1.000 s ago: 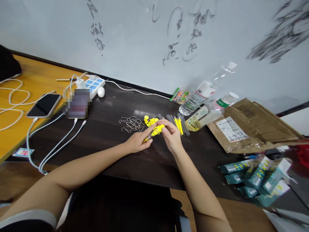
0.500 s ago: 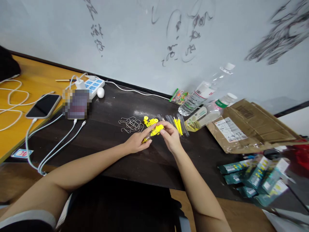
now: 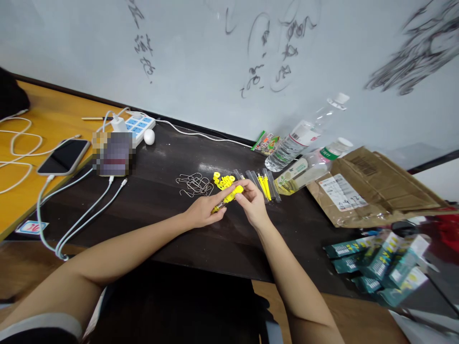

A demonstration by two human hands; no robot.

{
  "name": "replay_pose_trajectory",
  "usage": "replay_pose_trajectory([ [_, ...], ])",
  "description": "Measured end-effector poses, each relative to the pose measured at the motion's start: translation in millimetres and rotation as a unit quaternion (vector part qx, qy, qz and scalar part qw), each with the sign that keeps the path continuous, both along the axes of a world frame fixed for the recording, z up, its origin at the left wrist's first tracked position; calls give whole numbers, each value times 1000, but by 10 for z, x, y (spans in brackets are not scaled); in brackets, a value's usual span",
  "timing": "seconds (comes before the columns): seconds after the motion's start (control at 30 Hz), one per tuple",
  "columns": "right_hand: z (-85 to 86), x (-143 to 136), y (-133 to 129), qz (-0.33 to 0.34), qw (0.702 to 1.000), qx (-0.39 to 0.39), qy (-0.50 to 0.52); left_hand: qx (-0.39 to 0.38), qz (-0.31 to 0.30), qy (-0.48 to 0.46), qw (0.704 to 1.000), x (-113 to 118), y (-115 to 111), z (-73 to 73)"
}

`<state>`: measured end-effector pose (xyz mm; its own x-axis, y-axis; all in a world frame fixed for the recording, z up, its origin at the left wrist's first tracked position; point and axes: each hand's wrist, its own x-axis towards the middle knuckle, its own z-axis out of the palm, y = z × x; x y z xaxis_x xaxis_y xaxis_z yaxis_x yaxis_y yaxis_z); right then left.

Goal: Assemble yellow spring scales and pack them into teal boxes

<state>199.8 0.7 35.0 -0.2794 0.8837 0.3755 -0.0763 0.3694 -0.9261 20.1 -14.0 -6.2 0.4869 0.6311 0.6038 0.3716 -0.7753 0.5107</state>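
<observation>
Head view. Since the preceding frame, the thumb of my right hand (image 3: 255,205) has shifted over the end of the yellow-tipped tube (image 3: 229,197); the piece appears barely displaced, so I judge handling unfinished. The tube is held just on the near side of the pile of yellow parts (image 3: 226,182). My left hand (image 3: 205,210), near-left of that pile, grips the tube between thumb and fingers; my right, near-right, pinches the yellow end, fingers bent.
</observation>
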Motion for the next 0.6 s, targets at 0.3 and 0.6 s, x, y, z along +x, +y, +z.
replay_pose_trajectory([
  [0.3, 34, 10, -9, 4, 999, -20, 34, -26, -4, -2, 1000, -10, 4, -2],
  [0.6, -7, 98, 57, -5, 1000, 12, 3, -25, -8, 17, 1000, -32, 10, 23],
])
